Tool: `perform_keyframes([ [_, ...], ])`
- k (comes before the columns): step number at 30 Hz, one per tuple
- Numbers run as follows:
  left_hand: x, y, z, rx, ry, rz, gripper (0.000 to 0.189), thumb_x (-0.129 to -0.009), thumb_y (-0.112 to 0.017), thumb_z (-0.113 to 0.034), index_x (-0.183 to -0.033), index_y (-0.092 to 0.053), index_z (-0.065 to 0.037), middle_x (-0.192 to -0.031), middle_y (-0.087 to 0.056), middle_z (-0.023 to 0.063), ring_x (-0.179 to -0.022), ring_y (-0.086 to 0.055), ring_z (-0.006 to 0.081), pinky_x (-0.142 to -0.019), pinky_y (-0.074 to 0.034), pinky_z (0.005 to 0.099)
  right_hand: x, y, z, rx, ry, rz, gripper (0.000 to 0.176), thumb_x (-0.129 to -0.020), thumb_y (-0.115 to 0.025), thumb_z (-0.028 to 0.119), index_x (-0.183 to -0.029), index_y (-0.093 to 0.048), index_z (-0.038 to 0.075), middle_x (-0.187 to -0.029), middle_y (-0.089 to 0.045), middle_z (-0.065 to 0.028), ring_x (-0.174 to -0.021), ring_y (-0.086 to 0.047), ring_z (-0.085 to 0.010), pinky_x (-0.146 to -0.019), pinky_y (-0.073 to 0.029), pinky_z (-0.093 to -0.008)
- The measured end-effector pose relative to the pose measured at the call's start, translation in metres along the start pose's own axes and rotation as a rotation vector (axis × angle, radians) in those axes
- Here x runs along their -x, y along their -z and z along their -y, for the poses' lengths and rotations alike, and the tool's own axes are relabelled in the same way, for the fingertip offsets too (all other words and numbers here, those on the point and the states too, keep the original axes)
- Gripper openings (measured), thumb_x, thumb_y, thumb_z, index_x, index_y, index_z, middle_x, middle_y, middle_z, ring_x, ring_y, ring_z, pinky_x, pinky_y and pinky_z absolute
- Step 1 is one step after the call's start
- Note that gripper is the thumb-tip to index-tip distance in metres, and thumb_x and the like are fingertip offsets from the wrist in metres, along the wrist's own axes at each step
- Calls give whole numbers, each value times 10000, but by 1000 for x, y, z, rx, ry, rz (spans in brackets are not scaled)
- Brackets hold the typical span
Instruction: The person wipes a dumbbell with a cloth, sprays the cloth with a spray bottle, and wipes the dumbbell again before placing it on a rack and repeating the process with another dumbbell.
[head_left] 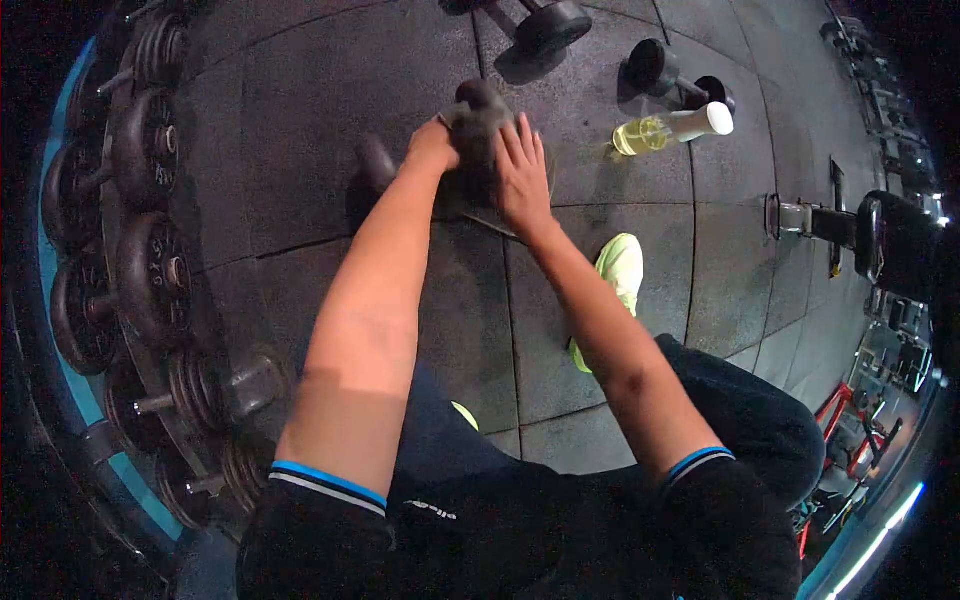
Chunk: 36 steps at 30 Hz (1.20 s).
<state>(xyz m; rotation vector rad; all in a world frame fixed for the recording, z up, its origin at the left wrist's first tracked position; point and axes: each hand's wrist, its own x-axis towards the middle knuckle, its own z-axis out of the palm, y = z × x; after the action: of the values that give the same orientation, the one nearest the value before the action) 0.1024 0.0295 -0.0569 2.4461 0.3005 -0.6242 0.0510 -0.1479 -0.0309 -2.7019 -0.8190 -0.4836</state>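
Ahead of me on the floor, a greyish cloth [478, 128] lies over a dark, rounded weight [480, 93], probably a dumbbell end. My left hand [434, 146] has its fingers curled at the cloth's left side; the fingertips are partly hidden. From the right, my right hand [524, 180] rests against the covered weight, fingers stretched out and a little apart. Just left of my left forearm, a dark rounded end [376, 160] stands out from the floor. A thin curved edge shows below the weight.
A spray bottle [645, 136] of yellow liquid lies or stands to the right, by a dumbbell [655, 68]. Another dumbbell [550, 28] is farther ahead. Weight plates [150, 270] line a rack on my left. A bench [870, 235] stands at right. My yellow shoe [622, 268] is nearby.
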Motion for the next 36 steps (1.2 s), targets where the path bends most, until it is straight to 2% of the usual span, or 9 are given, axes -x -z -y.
perform_keyframes([
  [6,-3,26,-25,-154,16,63,383,-811,-691,-222,-1121,-700,4,-1216,-654,225,-1172,-615,365,-980,-494,466,104,18,-11,-241,-378,81,590,-757,-556,88,-1342,-524,12,-1455,-451,-187,-1433,-285,-448,-1144,-261,-552],
  [12,-21,29,-4,-242,-236,202,364,-818,-658,-195,-1140,-695,-31,-1299,-609,203,-1227,-573,352,-1016,-465,444,-57,85,3,-373,-374,-333,615,-680,-520,20,-1292,-572,58,-1145,-553,-179,-1109,-522,-389,-1004,-392,-490],
  [16,-78,-27,50,-95,-302,70,540,-858,-634,-225,-1373,-541,-91,-1514,-432,141,-1391,-418,293,-1133,-349,414,-109,33,-1,-364,-169,-157,619,-685,-675,72,-1295,-569,61,-1302,-536,-197,-1224,-511,-377,-1040,-422,-427],
  [17,-68,-18,37,-318,-289,200,740,-875,-635,-330,-1520,-336,-123,-1600,-291,111,-1473,-271,256,-1203,-230,395,-95,3,-6,-362,-128,-41,685,-682,-678,26,-1350,-538,81,-1406,-476,-214,-1308,-454,-401,-1089,-396,-442],
  [21,-65,-4,31,-294,-393,193,631,-942,-484,-311,-1520,-333,-110,-1616,-253,92,-1492,-211,239,-1234,-132,379,-44,2,8,-366,-174,-118,805,-711,-634,-56,-1470,-411,96,-1490,-368,-256,-1359,-394,-450,-1095,-385,-456],
  [24,-1,75,-54,-706,-293,497,528,-931,-485,-258,-1441,-459,-123,-1517,-427,138,-1402,-396,259,-1178,-280,381,5,-8,20,-485,-318,-121,816,-722,-604,-91,-1485,-348,38,-1488,-361,-267,-1360,-379,-471,-1106,-369,-469],
  [29,-64,3,18,-151,-346,171,344,-805,-641,-212,-1068,-710,-1,-1119,-673,246,-1126,-625,374,-935,-500,430,71,-41,9,-356,-485,128,768,-705,-568,-97,-1441,-361,-32,-1462,-398,-262,-1348,-405,-441,-1098,-380,-446],
  [33,-84,7,27,-297,-462,162,348,-753,-669,-168,-1013,-708,61,-1100,-653,302,-1095,-630,409,-927,-507,440,41,7,11,-655,-647,-147,719,-660,-501,-32,-1376,-435,2,-1325,-525,-240,-1238,-509,-423,-1060,-405,-419],
  [36,-38,44,-12,-192,-201,72,354,-740,-674,-165,-1004,-708,69,-1089,-657,305,-1072,-640,417,-922,-515,447,17,46,7,-690,-839,-469,608,-680,-472,-29,-1287,-496,11,-1217,-575,-215,-1141,-582,-352,-1030,-424,-385],
])
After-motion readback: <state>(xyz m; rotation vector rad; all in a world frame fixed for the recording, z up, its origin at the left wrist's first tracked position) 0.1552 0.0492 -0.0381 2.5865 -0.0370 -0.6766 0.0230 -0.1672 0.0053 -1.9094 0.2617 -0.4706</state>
